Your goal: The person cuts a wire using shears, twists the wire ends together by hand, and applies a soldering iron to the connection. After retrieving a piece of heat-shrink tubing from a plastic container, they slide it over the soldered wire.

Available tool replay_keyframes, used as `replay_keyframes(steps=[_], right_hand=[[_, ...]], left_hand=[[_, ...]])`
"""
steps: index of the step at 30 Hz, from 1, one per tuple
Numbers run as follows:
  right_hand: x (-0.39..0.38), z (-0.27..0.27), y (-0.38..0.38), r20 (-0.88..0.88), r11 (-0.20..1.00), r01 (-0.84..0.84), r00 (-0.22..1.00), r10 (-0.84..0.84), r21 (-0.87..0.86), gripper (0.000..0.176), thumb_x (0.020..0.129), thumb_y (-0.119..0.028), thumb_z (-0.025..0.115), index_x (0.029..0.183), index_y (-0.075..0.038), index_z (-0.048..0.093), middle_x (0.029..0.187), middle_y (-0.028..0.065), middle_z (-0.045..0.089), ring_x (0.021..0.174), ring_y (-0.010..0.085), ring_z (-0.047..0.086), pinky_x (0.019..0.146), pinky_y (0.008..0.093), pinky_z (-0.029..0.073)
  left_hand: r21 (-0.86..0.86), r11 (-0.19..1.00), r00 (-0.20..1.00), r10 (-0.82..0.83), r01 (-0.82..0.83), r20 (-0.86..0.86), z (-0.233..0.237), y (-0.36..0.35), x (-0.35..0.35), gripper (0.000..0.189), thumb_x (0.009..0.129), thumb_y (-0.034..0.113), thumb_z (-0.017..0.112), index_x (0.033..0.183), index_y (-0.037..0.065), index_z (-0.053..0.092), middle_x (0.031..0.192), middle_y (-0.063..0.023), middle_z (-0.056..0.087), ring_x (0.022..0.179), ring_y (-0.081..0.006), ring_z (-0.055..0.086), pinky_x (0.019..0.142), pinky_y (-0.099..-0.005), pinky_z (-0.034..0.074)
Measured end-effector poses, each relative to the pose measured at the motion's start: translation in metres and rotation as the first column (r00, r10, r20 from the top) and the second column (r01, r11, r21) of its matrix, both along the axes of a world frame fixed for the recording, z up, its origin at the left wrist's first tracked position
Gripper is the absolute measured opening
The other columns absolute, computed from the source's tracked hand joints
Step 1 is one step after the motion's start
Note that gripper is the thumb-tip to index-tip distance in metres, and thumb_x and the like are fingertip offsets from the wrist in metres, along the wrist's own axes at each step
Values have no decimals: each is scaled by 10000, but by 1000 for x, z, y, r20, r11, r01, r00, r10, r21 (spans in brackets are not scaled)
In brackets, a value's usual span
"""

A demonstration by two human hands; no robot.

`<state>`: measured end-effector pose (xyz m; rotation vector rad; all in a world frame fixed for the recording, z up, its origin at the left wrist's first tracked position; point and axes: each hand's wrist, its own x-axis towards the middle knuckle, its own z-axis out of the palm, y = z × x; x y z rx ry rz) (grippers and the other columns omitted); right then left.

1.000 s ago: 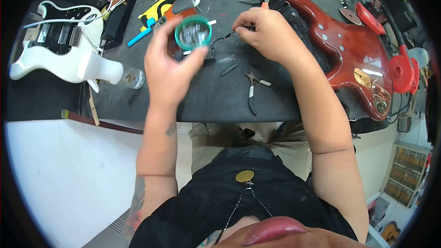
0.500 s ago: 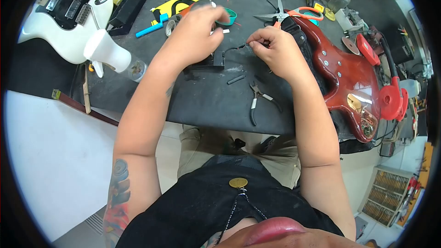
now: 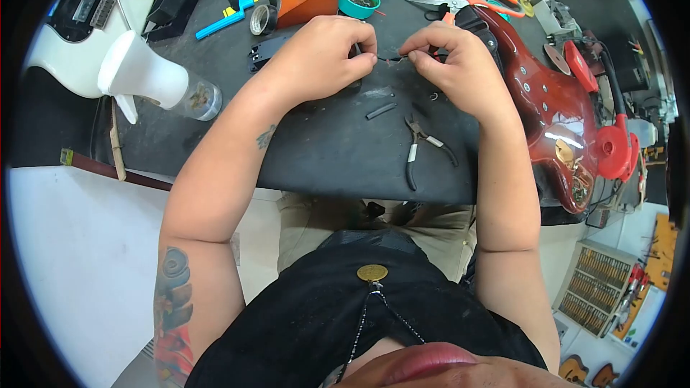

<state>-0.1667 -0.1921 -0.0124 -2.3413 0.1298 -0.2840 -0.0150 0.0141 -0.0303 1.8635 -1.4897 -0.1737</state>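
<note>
Just past the small pliers [image 3: 424, 151] lying on the bench [image 3: 323, 158], your left hand [image 3: 323, 57] and right hand [image 3: 460, 68] hold a thin dark wire [image 3: 390, 58] between them, fingers pinched tight on its ends, with the teal tin [image 3: 358, 0] beyond.

Bright even light, glare on red guitar [image 3: 553, 93] — fisheye edges, dark vignette

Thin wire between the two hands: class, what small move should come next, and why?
Probably a small twist of the thin wire between the fingertips. The left hand and right hand each pinch it from one side, close together above the mat, so the work seems to sit at that spot. The pliers and short black tube lie untouched nearby.
</note>
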Motion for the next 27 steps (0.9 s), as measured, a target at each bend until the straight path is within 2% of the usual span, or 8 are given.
replay_keyframes(steps=[2, 6, 8, 11, 15, 22, 27], right_hand=[[-1, 1, 1, -4, 1000, 10, 1000, -10, -16, 199, 926, -112, 730, 1094, -56, 823, 950, 95, 739, 831, 193, 705, 790, 345, 570], [-2, 2, 2, -15, 1000, 28, 999, -28, 5, 199, 930, -130, 755, 1100, -51, 822, 879, 74, 743, 799, 179, 671, 781, 341, 558], [-2, 3, 2, -37, 999, 38, 999, -38, 10, 201, 931, -137, 764, 1101, -46, 820, 854, 69, 740, 789, 174, 659, 781, 340, 554], [-1, 0, 0, 5, 999, 22, 1000, -22, -40, 203, 928, -141, 781, 1095, -33, 817, 828, 62, 725, 761, 166, 638, 773, 336, 548], [0, -2, 0, 1, 999, 36, 999, -36, 22, 204, 917, -144, 804, 1079, -20, 817, 799, 41, 712, 741, 130, 629, 730, 320, 539], [2, -2, 6, -49, 988, 119, 992, -114, 101, 197, 913, -165, 829, 1046, -20, 827, 756, 14, 687, 703, 98, 622, 667, 302, 512], [5, -6, 7, -2, 992, 111, 994, -111, 62, 194, 911, -176, 839, 1028, -23, 825, 750, 5, 682, 701, 92, 618, 660, 299, 507]], left_hand=[[22, 997, 996, 77, -76, -44, -3, -1, -1, 152, 915, 125, 742, 982, -12, 729, 848, -123, 705, 719, -211, 654, 688, -360, 524], [-1, 997, 995, 83, -83, -56, -3, -1, -4, 142, 920, 119, 741, 970, -13, 725, 820, -116, 706, 691, -195, 649, 669, -361, 524], [-39, 998, 987, 42, -49, -157, 1, -1, -6, 142, 933, 126, 745, 952, -13, 723, 810, -106, 709, 711, -182, 658, 678, -355, 524], [-62, 997, 992, 41, -49, -122, -2, -1, -2, 152, 946, 131, 751, 954, -19, 726, 816, -99, 718, 723, -178, 664, 686, -353, 524], [-89, 993, 990, 62, -74, -124, -6, -2, -2, 181, 945, 153, 765, 950, -26, 734, 814, -106, 724, 729, -186, 668, 688, -351, 520], [-33, 982, 970, 179, -187, -166, -2, -3, -8, 230, 904, 192, 796, 882, -32, 749, 788, -117, 731, 713, -182, 667, 667, -351, 508], [-17, 978, 960, 199, -206, -197, -1, -3, -8, 230, 903, 193, 797, 876, -31, 748, 761, -97, 720, 689, -160, 651, 650, -348, 502]])
